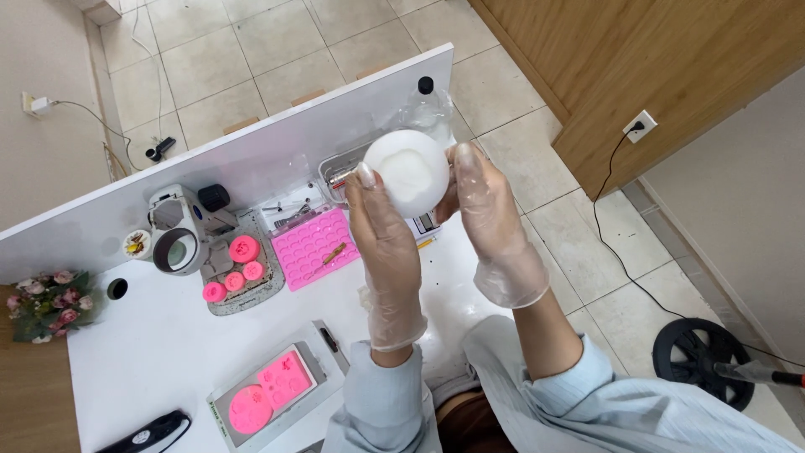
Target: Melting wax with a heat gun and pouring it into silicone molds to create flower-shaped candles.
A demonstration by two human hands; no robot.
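Note:
Both my hands wear clear thin gloves and are raised above the white table. Between them I hold a round white mould or disc with a shallow dimple in its face. My left hand grips its left edge with thumb and fingers. My right hand presses against its right edge. The disc is tilted toward me, over the far part of the table. Behind it stands a clear plastic bottle with a black cap.
A pink silicone mould sheet lies beside a grey tray of round pink moulds. A magnifier lamp stands at left. Another tray with pink moulds sits near me. Artificial flowers are at far left. A black wheel is on the floor.

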